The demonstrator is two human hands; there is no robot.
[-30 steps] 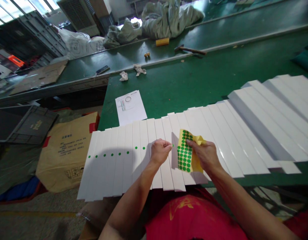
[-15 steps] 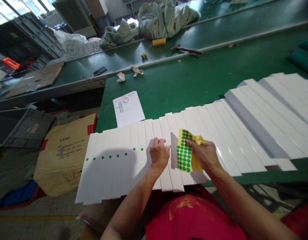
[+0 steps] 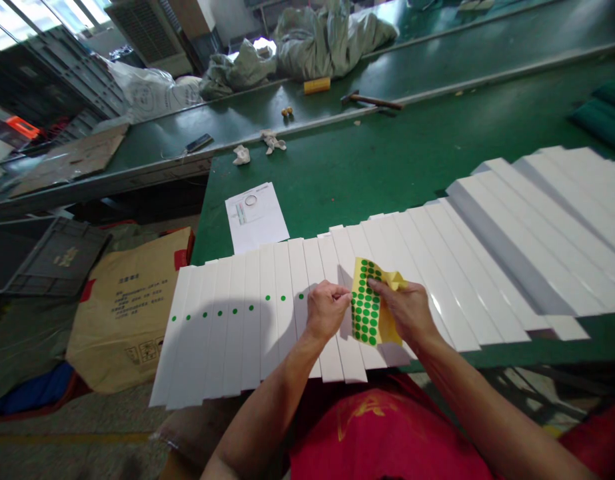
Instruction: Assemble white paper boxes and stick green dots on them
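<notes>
In our right hand (image 3: 410, 313) we pinch a yellow backing sheet of green dot stickers (image 3: 366, 313): the thumb presses on its front near the upper right, and the fingers behind are mostly hidden. The sheet stands tilted above the white strips (image 3: 207, 360), its dotted face turned towards our left hand (image 3: 328, 310) and its right part crumpled beside the right thumb.

Our left thumb and index finger press together at the sheet's left edge, about midway up; we cannot tell whether they touch it or have a sticker between them. The other left fingers curl into the palm.

Left of that hand we see a row of green dots (image 3: 234, 311), one on each strip. The strips lie side by side along the green tabletop (image 3: 367, 177), and a printed paper (image 3: 257, 227) lies just beyond them.
</notes>
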